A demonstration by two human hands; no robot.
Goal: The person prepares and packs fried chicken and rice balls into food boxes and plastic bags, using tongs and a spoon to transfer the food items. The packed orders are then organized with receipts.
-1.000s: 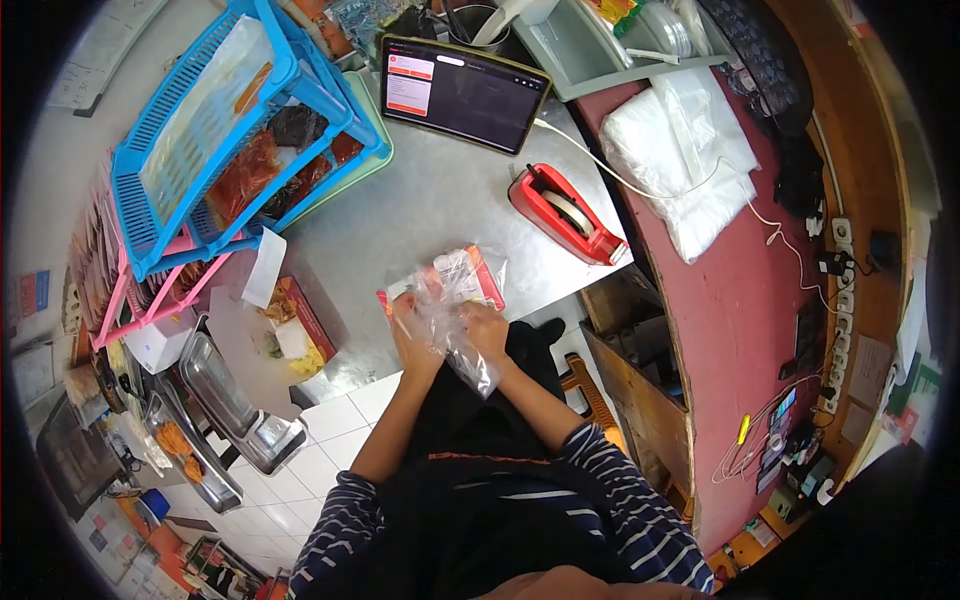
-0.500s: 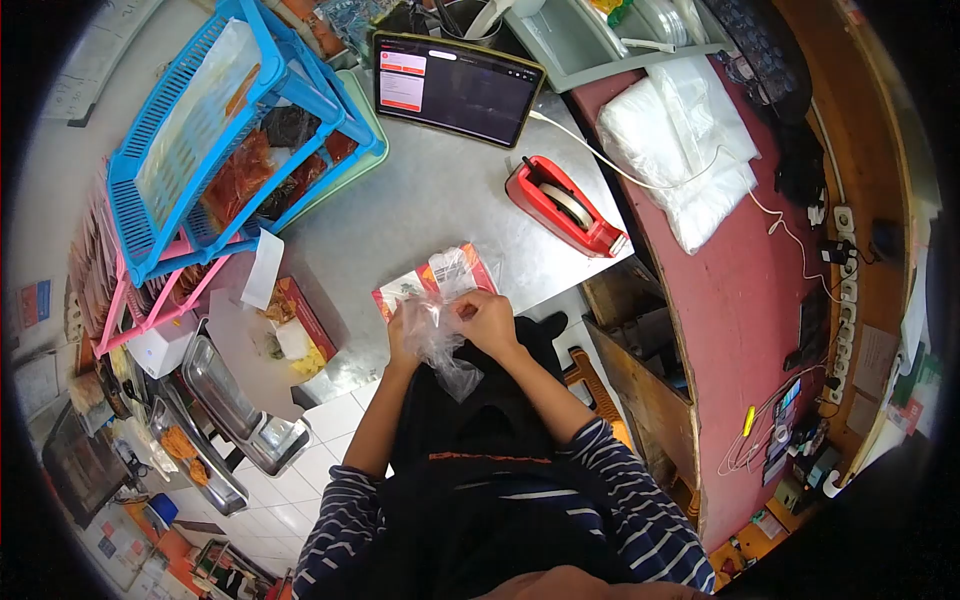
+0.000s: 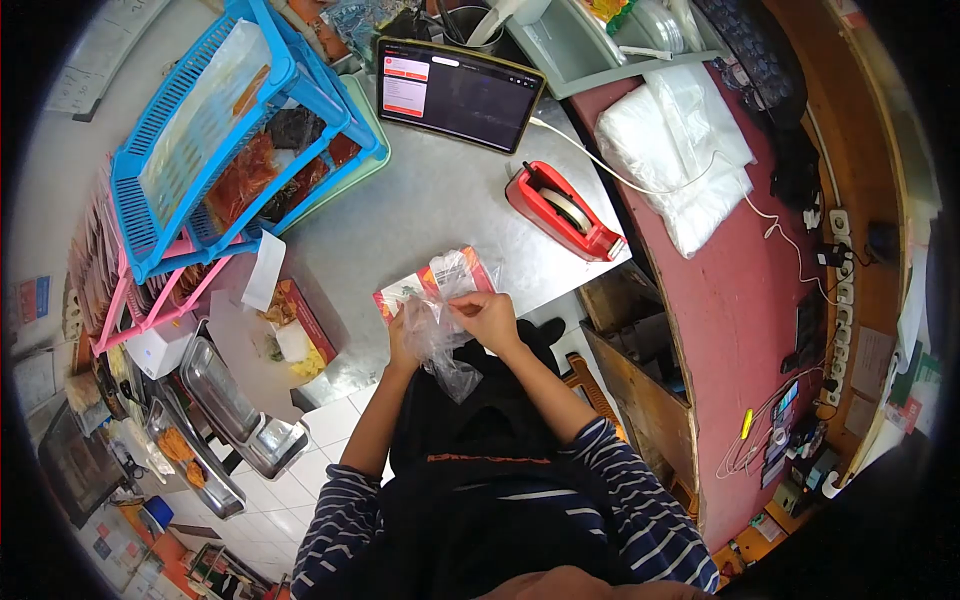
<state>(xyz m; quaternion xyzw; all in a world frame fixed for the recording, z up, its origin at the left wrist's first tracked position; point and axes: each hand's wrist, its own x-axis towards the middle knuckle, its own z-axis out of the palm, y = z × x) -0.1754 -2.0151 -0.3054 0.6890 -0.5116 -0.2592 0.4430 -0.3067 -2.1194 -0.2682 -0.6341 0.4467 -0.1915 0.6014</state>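
A clear plastic bag [image 3: 440,350] hangs crumpled between my two hands, its lower end over my dark apron. My left hand [image 3: 403,340] is closed on the bag's left side. The fingers of my right hand [image 3: 483,318] pinch the bag near its top. Just beyond my hands, a red and white patterned box [image 3: 470,262] lies at the metal table's [image 3: 360,240] near edge, partly covered by clear plastic. To the left sits an open box [image 3: 318,335] with food in it, including a white block and yellow pieces.
A red tape dispenser [image 3: 565,212] stands at the table's right. Behind it are a tablet [image 3: 460,95] and a grey tray [image 3: 570,50]. Blue baskets [image 3: 150,240] rise at left. White plastic bags [image 3: 670,150] lie on the red surface [image 3: 740,330] at right, crossed by a white cable.
My right hand's fingers have shifted slightly at the top of the bag. The rest of the scene has moved only a little with the camera.
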